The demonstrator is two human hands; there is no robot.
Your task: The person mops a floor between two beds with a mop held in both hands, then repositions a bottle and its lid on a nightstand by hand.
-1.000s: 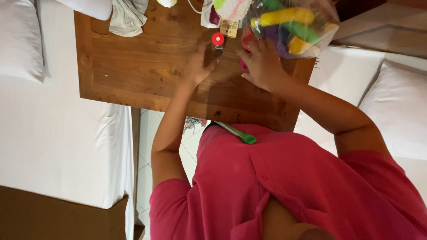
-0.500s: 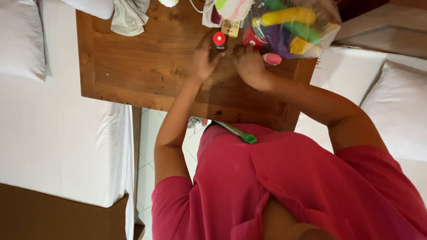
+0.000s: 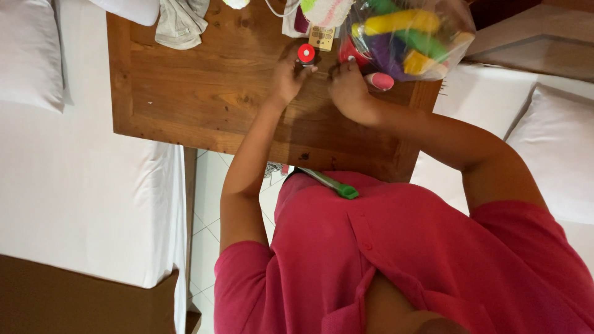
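Observation:
A small dark bottle with a red cap (image 3: 305,54) stands near the far edge of the wooden table (image 3: 204,93). My left hand (image 3: 286,77) is closed around the bottle's body just below the cap. My right hand (image 3: 346,89) rests on the table right beside it, fingers curled toward the bottle and the edge of a clear plastic bag of colourful toys (image 3: 411,34). I cannot see whether those fingers hold anything. A pink oval object (image 3: 380,81) lies on the table just right of my right hand, touching the bag.
A beige keypad device (image 3: 322,37) and a grey cloth (image 3: 179,21) lie at the table's far edge. White beds with pillows (image 3: 550,148) flank the table on both sides. A green stick-like item (image 3: 331,184) sits on my pink shirt.
My right hand let go of the pink object, which now lies by the bag, and moved toward the bottle. My left hand closed in on the red-capped bottle.

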